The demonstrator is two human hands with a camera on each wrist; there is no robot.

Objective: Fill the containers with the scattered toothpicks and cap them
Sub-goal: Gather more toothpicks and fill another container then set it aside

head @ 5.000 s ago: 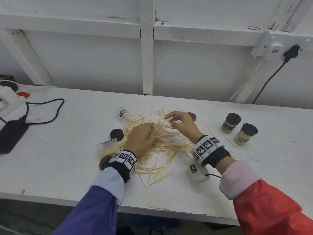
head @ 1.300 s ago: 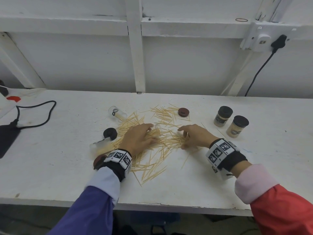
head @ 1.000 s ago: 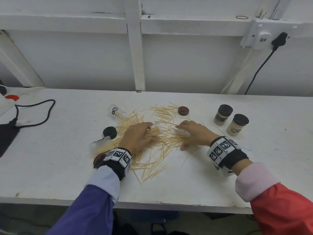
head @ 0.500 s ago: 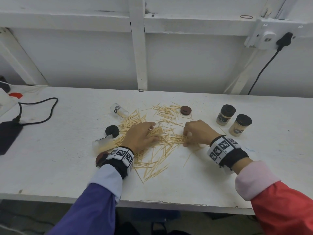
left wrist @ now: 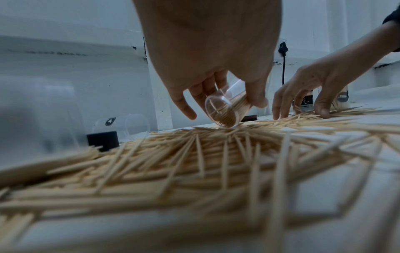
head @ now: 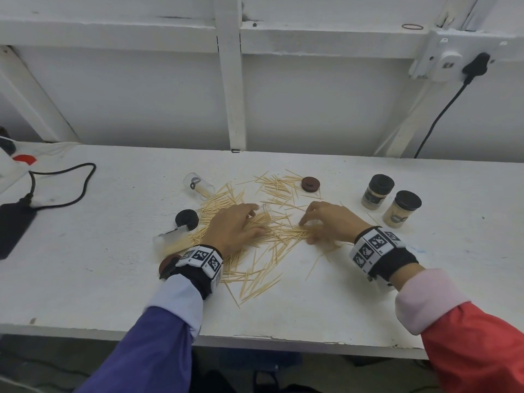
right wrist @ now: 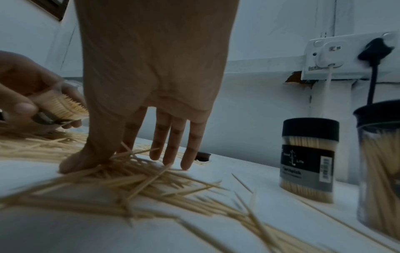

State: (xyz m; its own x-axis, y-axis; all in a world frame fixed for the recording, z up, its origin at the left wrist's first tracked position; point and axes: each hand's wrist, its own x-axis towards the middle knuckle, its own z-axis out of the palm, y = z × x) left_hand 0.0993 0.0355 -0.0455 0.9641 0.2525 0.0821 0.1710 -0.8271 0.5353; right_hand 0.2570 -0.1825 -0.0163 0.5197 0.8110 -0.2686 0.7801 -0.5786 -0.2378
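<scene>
Scattered toothpicks (head: 255,251) lie in a loose pile mid-table. My left hand (head: 255,219) grips a clear container (head: 268,214) tilted low over the pile, mouth toward the right; in the left wrist view the container (left wrist: 225,111) is partly filled with toothpicks. Just right of it, my right hand (head: 310,225) presses straight, spread fingers and the thumb onto a bunch of toothpicks (right wrist: 138,172) on the table. Two filled, black-capped jars (head: 377,191) (head: 401,208) stand at the right. An empty clear container (head: 197,185) lies at the back left.
A black cap (head: 186,219) and another lying container (head: 170,242) sit left of my left hand, and a brown cap (head: 310,184) behind the pile. A black adapter (head: 14,225) with its cable lies far left. A wall socket (head: 453,61) is up at the right.
My right hand came down from the container's mouth to the table and now presses on toothpicks to the right of it. My left hand kept hold of the tilted container.
</scene>
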